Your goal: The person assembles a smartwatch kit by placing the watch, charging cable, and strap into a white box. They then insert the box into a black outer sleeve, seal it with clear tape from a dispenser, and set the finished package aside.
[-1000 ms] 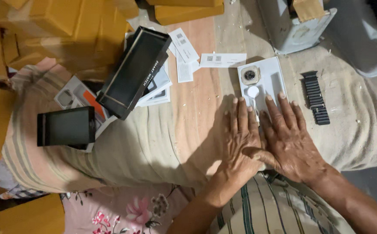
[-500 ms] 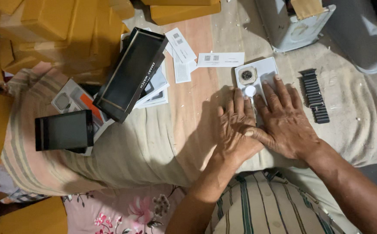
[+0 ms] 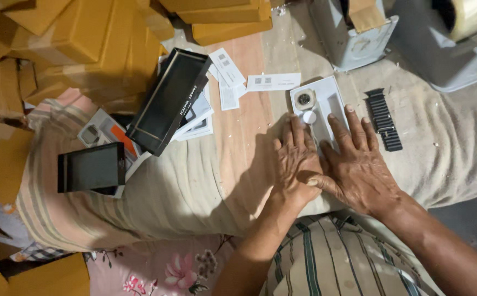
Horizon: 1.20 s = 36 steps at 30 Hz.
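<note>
A white plastic tray [image 3: 331, 96] lies on the beige cloth and holds a watch body [image 3: 303, 100] and a small round white puck [image 3: 309, 117]. My left hand [image 3: 294, 161] rests flat on the tray's near left end, fingers spread, touching beside the puck. My right hand [image 3: 356, 164] presses flat on the tray's near right part, its thumb meeting the left hand. A black watch strap [image 3: 383, 118] lies just right of the tray, apart from both hands. Neither hand grips anything.
A long black box [image 3: 168, 101] lies tilted over paper leaflets [image 3: 227, 74] at centre left, a smaller black box [image 3: 90, 167] further left. Yellow cartons [image 3: 85, 38] pile at the top left. Grey tape dispensers [image 3: 359, 38] stand at the top right.
Both hands have stayed pressed on the white tray with hardly any shift; the view has tilted slightly so everything sits a little higher in frame.
</note>
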Tool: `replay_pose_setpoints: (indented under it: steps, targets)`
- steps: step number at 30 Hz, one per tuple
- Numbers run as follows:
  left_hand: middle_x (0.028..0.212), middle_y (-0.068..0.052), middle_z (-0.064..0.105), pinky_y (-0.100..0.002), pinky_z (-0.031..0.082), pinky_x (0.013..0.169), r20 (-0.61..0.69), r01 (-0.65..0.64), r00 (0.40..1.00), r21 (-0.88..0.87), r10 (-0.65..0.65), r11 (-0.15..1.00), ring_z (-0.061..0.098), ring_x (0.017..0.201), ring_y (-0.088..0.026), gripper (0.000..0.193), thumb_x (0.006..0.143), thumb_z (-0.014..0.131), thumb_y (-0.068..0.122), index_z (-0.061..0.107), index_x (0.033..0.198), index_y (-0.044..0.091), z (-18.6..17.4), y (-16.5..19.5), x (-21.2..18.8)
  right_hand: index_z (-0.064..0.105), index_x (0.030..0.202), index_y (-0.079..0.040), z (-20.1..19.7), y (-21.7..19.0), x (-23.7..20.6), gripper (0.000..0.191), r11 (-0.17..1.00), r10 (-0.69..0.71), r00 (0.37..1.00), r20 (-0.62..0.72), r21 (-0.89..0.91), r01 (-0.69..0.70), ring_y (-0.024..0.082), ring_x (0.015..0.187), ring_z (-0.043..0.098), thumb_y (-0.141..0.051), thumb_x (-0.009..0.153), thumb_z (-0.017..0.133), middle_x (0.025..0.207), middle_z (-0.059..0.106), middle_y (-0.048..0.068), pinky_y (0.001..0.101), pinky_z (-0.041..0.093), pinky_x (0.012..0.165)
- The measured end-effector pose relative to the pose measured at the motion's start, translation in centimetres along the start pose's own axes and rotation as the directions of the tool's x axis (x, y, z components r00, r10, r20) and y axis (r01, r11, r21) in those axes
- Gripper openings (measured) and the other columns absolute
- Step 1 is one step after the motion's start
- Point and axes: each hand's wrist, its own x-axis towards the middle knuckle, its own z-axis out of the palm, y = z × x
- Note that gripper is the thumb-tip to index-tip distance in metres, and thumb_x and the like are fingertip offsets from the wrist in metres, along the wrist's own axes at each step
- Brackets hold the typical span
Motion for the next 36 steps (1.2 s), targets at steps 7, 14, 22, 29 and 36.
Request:
replay_pose_setpoints:
  steps: [7,14,22,29,36]
  targets:
    - [0.161,-0.031,0.029,-0.057,0.025,0.121,0.052,0.020,0.999,-0.199,-0.009,0.980,0.027,0.150,-0.044,0.087,0.084,0.060,0.041,0.038,0.152,-0.009,-2.5,-0.6,-0.4,0.071,0.111,-0.009,-1.4,0.0,-2.6,0.056,0.955,0.063,0.980,-0.188,0.295,-0.005,0.046,0.154,0.022,-0.059,0.094,0.052,0.156,0.038,0.026,0.0577,0.022,0.124]
    - [0.169,-0.029,0.024,-0.060,0.016,0.125,-0.141,-0.088,0.987,-0.110,0.072,0.990,0.015,0.159,-0.041,0.101,0.097,0.045,0.070,0.029,0.158,-0.009,0.2,0.0,4.1,0.043,0.147,0.007,0.7,0.9,-3.5,0.078,0.967,0.117,0.963,-0.242,0.248,-0.055,0.048,0.150,0.026,-0.050,0.094,0.054,0.157,0.033,0.034,0.0588,0.020,0.123]
    - [0.168,-0.026,0.027,-0.061,0.013,0.126,-0.109,-0.062,0.992,0.020,0.064,0.998,0.017,0.159,-0.039,0.106,0.094,0.039,0.078,0.030,0.158,-0.006,3.5,-0.3,4.8,0.046,0.143,0.005,1.5,1.5,-4.8,0.066,0.938,0.119,0.940,-0.321,0.346,-0.001,0.045,0.144,0.039,-0.030,0.090,0.066,0.152,0.042,0.029,0.0593,0.028,0.123]
    - [0.165,-0.028,0.028,-0.062,0.013,0.123,-0.082,-0.077,0.994,-0.101,0.069,0.992,0.020,0.157,-0.041,0.101,0.098,0.044,0.072,0.030,0.157,-0.008,1.9,-0.2,5.6,0.069,0.126,-0.005,-1.0,4.8,-6.6,0.025,0.909,0.409,0.803,-0.434,0.273,-0.315,0.033,0.103,0.067,-0.018,0.105,0.068,0.119,0.068,0.017,0.0446,0.058,0.082]
    - [0.138,-0.020,0.056,-0.050,0.044,0.119,-0.429,-0.318,0.896,-0.431,0.118,0.844,0.055,0.135,-0.032,0.046,0.105,0.059,0.032,0.062,0.138,0.000,-0.2,6.1,-2.6,0.079,0.107,-0.009,-2.7,8.4,-4.4,0.026,0.812,0.577,0.794,-0.192,0.237,-0.533,0.033,0.090,0.070,-0.031,0.096,0.073,0.102,0.073,0.013,0.0448,0.056,0.076]
